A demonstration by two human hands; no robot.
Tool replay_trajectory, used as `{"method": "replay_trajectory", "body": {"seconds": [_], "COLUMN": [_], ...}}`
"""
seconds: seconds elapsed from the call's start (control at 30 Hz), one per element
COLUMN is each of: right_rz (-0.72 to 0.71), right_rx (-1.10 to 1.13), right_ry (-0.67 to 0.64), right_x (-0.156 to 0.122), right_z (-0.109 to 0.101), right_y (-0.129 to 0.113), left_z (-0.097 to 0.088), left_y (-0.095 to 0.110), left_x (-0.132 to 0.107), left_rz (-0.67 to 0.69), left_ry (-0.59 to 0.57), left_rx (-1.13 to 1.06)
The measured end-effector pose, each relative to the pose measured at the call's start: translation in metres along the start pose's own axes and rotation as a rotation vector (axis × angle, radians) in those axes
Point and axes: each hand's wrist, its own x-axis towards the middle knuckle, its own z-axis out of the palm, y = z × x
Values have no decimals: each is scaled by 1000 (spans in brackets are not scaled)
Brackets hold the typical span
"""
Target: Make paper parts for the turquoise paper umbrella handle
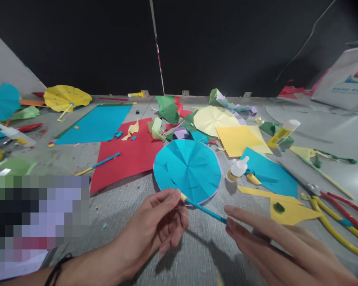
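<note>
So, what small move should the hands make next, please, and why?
Perhaps bring the paper stick toward the blue disc: the left hand pinches its yellow part, the right hand is at its blue end, and the yellow disc at far left seems to have a similar stick.

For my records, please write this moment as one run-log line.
left hand: pinches yellow part of thin stick | right hand: fingertips at blue end | beyond: blue disc | right of disc: small bottle
</note>
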Motion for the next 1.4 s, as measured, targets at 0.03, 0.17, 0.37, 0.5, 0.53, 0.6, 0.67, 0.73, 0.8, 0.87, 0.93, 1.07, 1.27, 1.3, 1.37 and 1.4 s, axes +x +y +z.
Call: {"method": "replay_trajectory", "body": {"seconds": [0.03,0.17,0.37,0.5,0.53,0.6,0.67,0.73,0.8,0.87,0.93,1.07,1.27,1.3,1.37,1.4], "right_rz": [15,112,266,301,294,276,258,244,237,239,263,315,338,336,332,333], "right_rx": [19,128,371,387,385,378,357,324,310,334,367,361,410,421,443,453], "right_ry": [-1,67,172,189,191,191,179,166,149,139,146,174,215,217,213,207], "right_x": [3,26,53,53,52,50,48,45,43,42,43,47,49,49,50,50], "right_z": [0,-4,-8,-6,-5,-5,-4,-4,-4,-4,-4,-5,-5,-5,-4,-4], "right_y": [0,-2,-1,0,0,0,0,-1,-2,-2,0,4,5,5,5,5], "left_z": [0,1,2,-1,-2,-2,-1,1,2,2,1,-3,-10,-10,-10,-9], "left_y": [0,0,-1,-3,-3,-2,-1,0,0,0,1,7,7,6,4,4], "left_x": [0,0,-1,-1,-1,-1,-1,-1,-1,-1,0,0,-2,-3,-4,-4], "left_rz": [5,25,4,-7,-4,13,36,65,90,102,106,251,746,787,841,865], "left_ry": [1,-2,10,-9,-14,-15,-4,12,15,9,8,98,116,101,99,107], "left_rx": [4,13,-14,-29,-30,-26,-4,31,55,66,90,347,1246,1303,1345,1340]}}
